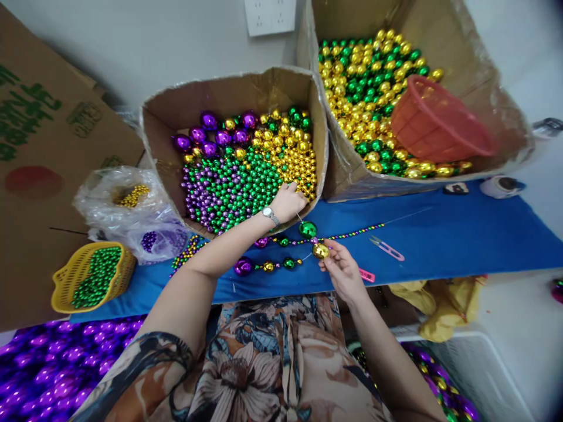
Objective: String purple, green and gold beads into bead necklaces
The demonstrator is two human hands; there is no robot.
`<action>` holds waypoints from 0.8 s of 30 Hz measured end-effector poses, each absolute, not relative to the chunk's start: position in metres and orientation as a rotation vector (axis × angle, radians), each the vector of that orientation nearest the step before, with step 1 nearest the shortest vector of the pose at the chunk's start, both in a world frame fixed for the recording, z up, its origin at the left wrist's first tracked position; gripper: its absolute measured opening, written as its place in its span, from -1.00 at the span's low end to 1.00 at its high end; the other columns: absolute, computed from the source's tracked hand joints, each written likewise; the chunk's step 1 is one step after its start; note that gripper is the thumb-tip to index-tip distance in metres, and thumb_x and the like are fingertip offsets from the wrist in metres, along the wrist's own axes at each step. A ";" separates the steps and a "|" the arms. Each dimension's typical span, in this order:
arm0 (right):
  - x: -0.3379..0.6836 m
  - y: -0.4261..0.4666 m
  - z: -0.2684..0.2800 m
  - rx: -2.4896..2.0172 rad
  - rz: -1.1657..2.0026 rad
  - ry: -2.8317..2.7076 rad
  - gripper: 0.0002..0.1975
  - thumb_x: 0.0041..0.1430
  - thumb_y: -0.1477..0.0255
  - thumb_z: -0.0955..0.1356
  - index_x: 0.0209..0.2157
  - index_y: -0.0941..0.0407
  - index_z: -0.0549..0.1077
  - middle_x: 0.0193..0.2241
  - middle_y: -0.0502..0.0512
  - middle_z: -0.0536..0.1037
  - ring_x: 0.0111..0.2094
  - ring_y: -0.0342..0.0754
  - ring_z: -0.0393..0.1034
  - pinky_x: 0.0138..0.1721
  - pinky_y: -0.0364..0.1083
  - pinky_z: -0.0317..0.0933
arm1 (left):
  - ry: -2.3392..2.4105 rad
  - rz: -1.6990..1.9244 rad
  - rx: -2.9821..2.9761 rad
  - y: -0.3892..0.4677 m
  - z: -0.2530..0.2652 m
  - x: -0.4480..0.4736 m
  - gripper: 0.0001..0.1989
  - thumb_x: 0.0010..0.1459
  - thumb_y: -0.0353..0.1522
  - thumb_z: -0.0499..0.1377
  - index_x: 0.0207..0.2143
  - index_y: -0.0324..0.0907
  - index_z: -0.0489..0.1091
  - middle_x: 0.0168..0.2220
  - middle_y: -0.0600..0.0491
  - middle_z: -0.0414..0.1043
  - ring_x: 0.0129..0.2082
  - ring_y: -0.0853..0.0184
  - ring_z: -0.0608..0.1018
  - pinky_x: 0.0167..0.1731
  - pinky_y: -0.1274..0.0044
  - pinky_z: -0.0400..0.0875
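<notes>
- The left hand (289,200) is over the near rim of the middle box (237,91), knuckles up and fingers curled; whether its grip pinches anything is hidden.
- A watch (267,212) is on the left wrist.
- The right hand (345,269) has its grip closed on the gold ball (320,251), thumb and fingers pinching it above the table (461,234).
- A large green ball (308,229) sits just beyond the gold ball, with a small pink bead (314,240) between them.
- A thin thread (299,217) runs from the green ball up to the left hand.
- Left of the gold ball, the lower strand (268,266) lies on the table, with a large purple ball and smaller gold and green ones.
- The upper strand (356,231) passes by the held balls, its small beads ending in bare thread at the right.
- The middle box contains small purple, green and gold beads, with larger balls behind.
- The right box (373,186) holds gold and green balls, and a red basket (433,126) lies tilted on them.
- Scissors (387,248) lie on the table right of the right hand; a pink tool (366,275) is just beside that hand.
- A yellow basket (62,293) of green beads stands at the table's left end, near plastic bags (99,199) with gold and purple beads.
</notes>
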State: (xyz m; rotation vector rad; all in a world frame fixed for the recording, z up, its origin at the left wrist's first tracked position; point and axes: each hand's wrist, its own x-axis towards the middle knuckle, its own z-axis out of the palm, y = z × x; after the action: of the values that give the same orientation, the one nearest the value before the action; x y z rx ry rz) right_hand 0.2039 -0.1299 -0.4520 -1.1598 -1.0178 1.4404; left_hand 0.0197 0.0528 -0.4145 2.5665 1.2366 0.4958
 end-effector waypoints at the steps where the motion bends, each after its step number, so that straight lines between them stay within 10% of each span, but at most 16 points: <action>1: 0.205 -0.131 -0.453 -1.160 1.438 -1.013 -0.54 0.12 0.22 0.40 0.05 0.00 0.35 -0.33 0.00 0.40 -0.37 -0.16 0.41 -0.37 -0.15 0.36 | 1.240 0.498 2.586 0.052 -0.415 0.022 -0.76 0.11 -0.57 0.12 -0.58 -0.21 0.36 -0.49 -0.09 0.38 -0.15 0.09 0.38 -0.13 0.24 0.17; 12: 0.214 -0.134 -0.459 -1.214 1.311 -1.110 -0.55 0.20 0.22 0.35 0.09 0.02 0.31 -0.31 0.03 0.42 -0.36 -0.14 0.43 -0.39 -0.15 0.37 | 1.133 1.076 1.717 0.030 -0.407 -0.001 -0.79 0.25 -0.30 0.13 -0.13 -0.18 0.48 -0.21 -0.03 0.50 -0.23 0.32 0.55 -0.16 0.39 0.46; 24: 0.207 -0.130 -0.453 -1.232 1.315 -1.069 -0.55 0.15 0.23 0.39 0.06 0.03 0.35 -0.35 -0.02 0.40 -0.37 -0.16 0.42 -0.36 -0.16 0.37 | 0.887 1.065 0.966 -0.019 -0.388 -0.020 -0.78 0.17 -0.29 0.26 -0.16 -0.20 0.49 -0.18 -0.03 0.56 -0.23 0.37 0.63 -0.11 0.45 0.56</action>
State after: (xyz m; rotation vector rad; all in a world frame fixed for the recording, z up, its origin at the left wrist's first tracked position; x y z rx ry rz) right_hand 0.2073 -0.1303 -0.4533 -1.2315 -1.0691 1.3146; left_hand -0.0205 -0.0191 -0.3879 0.9656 0.8875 1.0648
